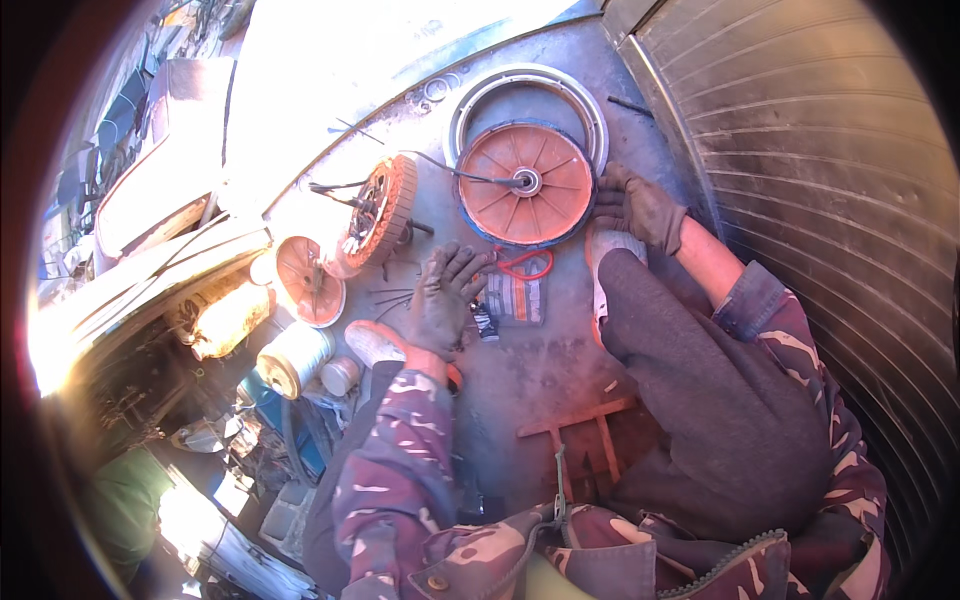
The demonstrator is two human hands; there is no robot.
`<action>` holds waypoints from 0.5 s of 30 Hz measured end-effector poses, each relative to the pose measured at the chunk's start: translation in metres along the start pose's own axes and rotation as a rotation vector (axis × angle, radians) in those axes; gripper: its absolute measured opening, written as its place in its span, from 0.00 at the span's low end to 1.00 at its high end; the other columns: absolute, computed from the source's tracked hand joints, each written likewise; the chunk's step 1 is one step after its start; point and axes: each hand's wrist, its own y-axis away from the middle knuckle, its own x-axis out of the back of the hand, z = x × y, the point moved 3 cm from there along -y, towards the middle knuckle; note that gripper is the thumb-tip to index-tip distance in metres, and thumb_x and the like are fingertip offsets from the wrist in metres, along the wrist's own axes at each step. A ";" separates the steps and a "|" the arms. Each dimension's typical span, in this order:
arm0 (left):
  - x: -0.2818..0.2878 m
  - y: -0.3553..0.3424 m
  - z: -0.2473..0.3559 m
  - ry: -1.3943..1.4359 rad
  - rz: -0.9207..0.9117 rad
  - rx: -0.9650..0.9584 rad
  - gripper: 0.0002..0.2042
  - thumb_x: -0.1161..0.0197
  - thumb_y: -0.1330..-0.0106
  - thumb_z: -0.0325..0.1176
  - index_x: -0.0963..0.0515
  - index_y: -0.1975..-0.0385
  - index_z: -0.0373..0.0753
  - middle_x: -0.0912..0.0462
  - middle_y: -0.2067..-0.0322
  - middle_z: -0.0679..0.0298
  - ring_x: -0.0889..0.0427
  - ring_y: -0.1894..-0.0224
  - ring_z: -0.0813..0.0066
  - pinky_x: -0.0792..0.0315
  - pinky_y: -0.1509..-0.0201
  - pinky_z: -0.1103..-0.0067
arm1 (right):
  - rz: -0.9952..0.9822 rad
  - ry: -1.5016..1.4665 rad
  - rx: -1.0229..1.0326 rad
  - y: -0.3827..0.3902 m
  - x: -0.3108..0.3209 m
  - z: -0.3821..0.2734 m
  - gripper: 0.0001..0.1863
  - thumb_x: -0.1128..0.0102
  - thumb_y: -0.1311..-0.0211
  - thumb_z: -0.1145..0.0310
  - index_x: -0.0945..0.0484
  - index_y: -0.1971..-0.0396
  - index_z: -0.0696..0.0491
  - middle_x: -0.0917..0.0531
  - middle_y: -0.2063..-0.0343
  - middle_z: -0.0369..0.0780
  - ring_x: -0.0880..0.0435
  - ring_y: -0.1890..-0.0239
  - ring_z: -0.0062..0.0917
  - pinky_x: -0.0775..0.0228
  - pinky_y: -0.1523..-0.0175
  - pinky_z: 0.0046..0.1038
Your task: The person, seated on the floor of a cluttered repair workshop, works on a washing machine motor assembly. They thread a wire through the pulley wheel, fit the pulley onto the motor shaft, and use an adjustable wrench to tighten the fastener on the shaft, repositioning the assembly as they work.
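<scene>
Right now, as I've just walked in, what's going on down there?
A seated person in gloves has the right hand at the right edge of a reddish round disc, though whether it grips is unclear. The disc overlaps a silver metal ring on the floor. The left hand is open, fingers spread, holding nothing visible. A wheel with an orange tyre is to the disc's left.

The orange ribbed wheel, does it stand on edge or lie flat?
The wheel stands on edge, maybe leaning: its tread faces the camera, and a dark stub points sideways.
</scene>
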 end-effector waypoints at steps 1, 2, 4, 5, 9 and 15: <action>-0.006 0.000 -0.016 0.069 0.022 0.005 0.40 0.40 0.20 0.60 0.38 0.22 0.34 0.32 0.25 0.50 0.30 0.23 0.49 0.30 0.23 0.51 | -0.003 -0.005 0.003 0.001 -0.004 0.003 0.29 0.47 0.18 0.39 0.21 0.43 0.52 0.12 0.51 0.39 0.12 0.55 0.27 0.17 0.43 0.33; -0.012 -0.001 -0.029 0.139 0.040 0.005 0.40 0.40 0.20 0.60 0.38 0.22 0.34 0.32 0.25 0.49 0.30 0.23 0.49 0.30 0.23 0.51 | -0.008 -0.008 0.011 0.002 -0.008 0.003 0.28 0.49 0.17 0.39 0.20 0.46 0.51 0.12 0.53 0.37 0.13 0.57 0.25 0.17 0.48 0.31; -0.024 -0.003 -0.045 0.240 0.054 0.004 0.40 0.40 0.20 0.60 0.38 0.22 0.34 0.31 0.25 0.49 0.29 0.24 0.50 0.30 0.23 0.50 | -0.014 -0.020 0.011 0.001 -0.014 0.000 0.27 0.50 0.16 0.39 0.19 0.48 0.50 0.13 0.56 0.35 0.14 0.59 0.22 0.16 0.53 0.28; -0.029 -0.004 -0.048 0.267 0.050 0.000 0.39 0.40 0.20 0.60 0.38 0.22 0.34 0.31 0.25 0.49 0.29 0.24 0.49 0.30 0.23 0.50 | -0.019 -0.031 0.006 0.000 -0.016 -0.003 0.27 0.50 0.16 0.39 0.19 0.48 0.50 0.13 0.57 0.35 0.15 0.60 0.22 0.16 0.53 0.28; -0.045 -0.013 -0.048 0.338 0.019 -0.005 0.41 0.39 0.21 0.61 0.39 0.22 0.34 0.32 0.25 0.49 0.31 0.24 0.49 0.33 0.22 0.49 | 0.009 0.064 0.053 0.006 -0.024 -0.002 0.26 0.52 0.16 0.41 0.18 0.45 0.48 0.13 0.60 0.31 0.16 0.63 0.18 0.21 0.62 0.22; -0.051 -0.015 -0.053 0.389 0.069 0.025 0.37 0.43 0.19 0.63 0.35 0.24 0.39 0.28 0.29 0.55 0.26 0.29 0.55 0.29 0.26 0.52 | 0.041 0.154 0.126 0.013 -0.030 -0.006 0.24 0.53 0.16 0.42 0.17 0.44 0.45 0.12 0.60 0.30 0.17 0.66 0.15 0.34 0.71 0.17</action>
